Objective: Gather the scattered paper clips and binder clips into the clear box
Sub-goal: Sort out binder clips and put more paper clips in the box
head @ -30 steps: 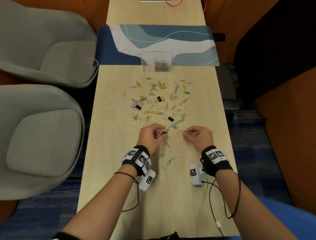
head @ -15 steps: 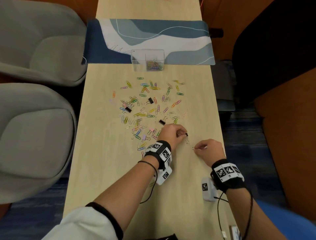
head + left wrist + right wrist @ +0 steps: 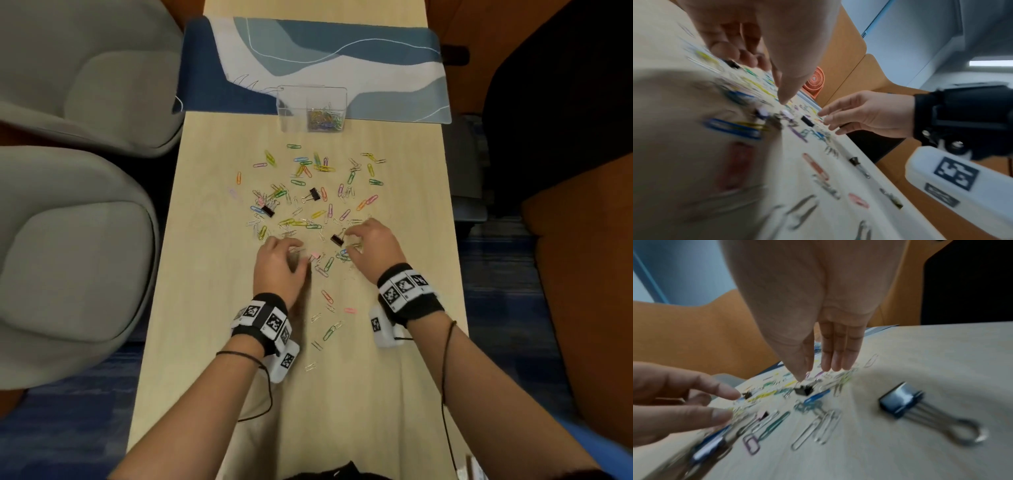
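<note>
Hovering low over the near edge of the scatter on the light wooden table: left hand, fingers loosely spread and curved downward, tips close to a pink binder clip and some silver paper clips, gripping nothing that can be made out. Reaching down just beside it: right hand, fingers held straight and close together, thumb tip coming down by the wire handle of a black binder clip (contact cannot be told through the blur). Lying spread across the table between hands and container: coloured paper clips, with two more black binder clips among them. Standing at the far end, on the edge of a blue patterned mat: the clear box, already holding a small heap of clips.
</note>
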A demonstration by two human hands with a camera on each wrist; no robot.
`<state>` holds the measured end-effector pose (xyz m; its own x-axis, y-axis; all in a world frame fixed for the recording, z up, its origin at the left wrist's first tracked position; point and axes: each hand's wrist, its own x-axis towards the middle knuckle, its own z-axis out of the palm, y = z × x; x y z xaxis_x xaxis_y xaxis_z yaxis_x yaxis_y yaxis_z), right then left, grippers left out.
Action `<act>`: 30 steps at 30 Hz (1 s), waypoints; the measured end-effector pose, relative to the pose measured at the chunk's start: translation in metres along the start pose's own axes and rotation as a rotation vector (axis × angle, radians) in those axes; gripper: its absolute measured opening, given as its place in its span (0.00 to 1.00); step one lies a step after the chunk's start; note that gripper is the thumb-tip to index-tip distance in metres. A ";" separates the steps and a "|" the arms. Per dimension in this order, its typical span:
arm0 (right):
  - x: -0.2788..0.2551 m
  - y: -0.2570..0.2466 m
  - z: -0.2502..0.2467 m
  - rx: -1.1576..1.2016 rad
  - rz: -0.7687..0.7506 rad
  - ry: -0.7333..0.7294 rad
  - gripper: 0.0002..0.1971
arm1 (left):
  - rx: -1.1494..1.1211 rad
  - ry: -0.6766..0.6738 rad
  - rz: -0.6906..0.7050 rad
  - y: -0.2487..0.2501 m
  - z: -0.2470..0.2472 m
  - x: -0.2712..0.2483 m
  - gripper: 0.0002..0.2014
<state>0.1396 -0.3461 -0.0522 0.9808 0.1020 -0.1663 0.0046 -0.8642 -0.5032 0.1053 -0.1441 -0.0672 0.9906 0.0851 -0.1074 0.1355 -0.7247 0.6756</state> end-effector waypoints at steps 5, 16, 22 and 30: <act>0.015 -0.014 0.020 -0.046 0.011 -0.018 0.17 | 0.071 -0.088 0.012 -0.019 -0.008 -0.006 0.12; 0.018 -0.013 0.018 -0.087 -0.097 -0.031 0.08 | 0.053 -0.113 0.025 -0.018 -0.009 -0.008 0.04; 0.006 -0.008 0.004 0.061 -0.086 -0.072 0.06 | -0.024 -0.090 0.055 -0.013 -0.007 -0.010 0.04; -0.057 0.049 -0.040 0.360 0.404 0.160 0.14 | -0.217 -0.313 0.123 0.027 0.018 -0.014 0.04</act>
<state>0.0922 -0.4139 -0.0333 0.9085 -0.3019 -0.2890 -0.4164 -0.5935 -0.6888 0.0947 -0.1775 -0.0601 0.9500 -0.2306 -0.2104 0.0502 -0.5524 0.8320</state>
